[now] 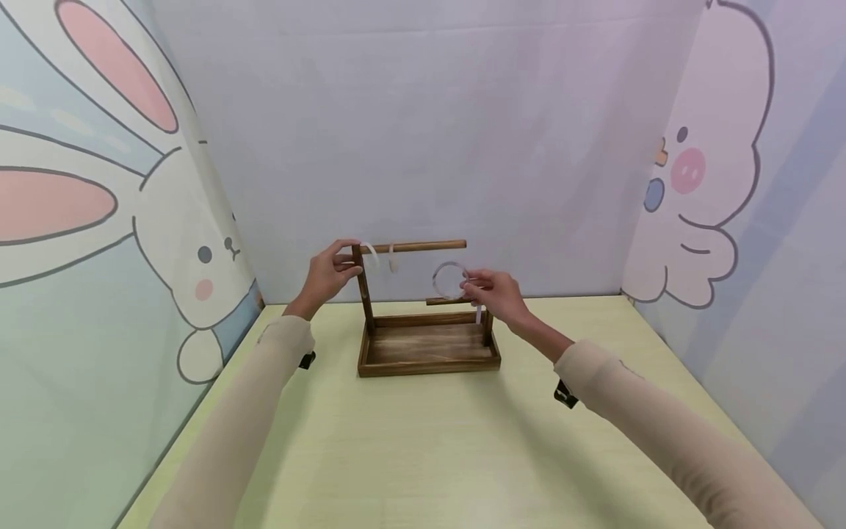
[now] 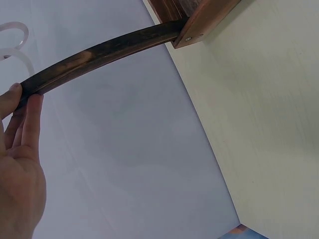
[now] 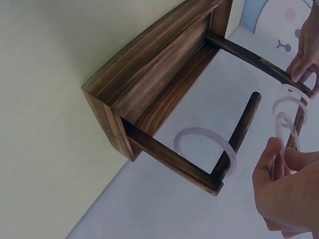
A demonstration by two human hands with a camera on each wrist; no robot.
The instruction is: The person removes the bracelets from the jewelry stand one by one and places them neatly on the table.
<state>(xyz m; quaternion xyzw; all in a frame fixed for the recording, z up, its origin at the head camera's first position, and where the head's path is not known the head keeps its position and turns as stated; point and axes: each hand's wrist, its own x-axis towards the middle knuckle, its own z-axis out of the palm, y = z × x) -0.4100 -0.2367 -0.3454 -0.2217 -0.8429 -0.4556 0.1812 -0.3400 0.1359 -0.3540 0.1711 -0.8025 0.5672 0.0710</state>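
Observation:
A dark wooden bangle stand (image 1: 429, 369) has a tray base, a tall post on the left and a short one on the right, each with a crossbar. My left hand (image 1: 324, 273) grips the top of the tall post (image 2: 99, 56), thumb and fingers on either side. Between thumb and fingers, my right hand (image 1: 499, 294) pinches a clear bangle (image 1: 435, 281) below the upper bar (image 1: 436, 245), near its free end. Two pale bangles hang on that bar, a white bangle (image 1: 374, 253) by the post and another bangle (image 1: 392, 258) farther along. One more bangle (image 3: 199, 131) hangs on the lower bar (image 3: 244, 124).
The stand is on a pale yellow-green table (image 1: 423, 441), near the plain back wall (image 1: 429, 147). Side panels carry a cartoon rabbit (image 1: 172, 220) on the left and a white cartoon animal (image 1: 700, 184) on the right.

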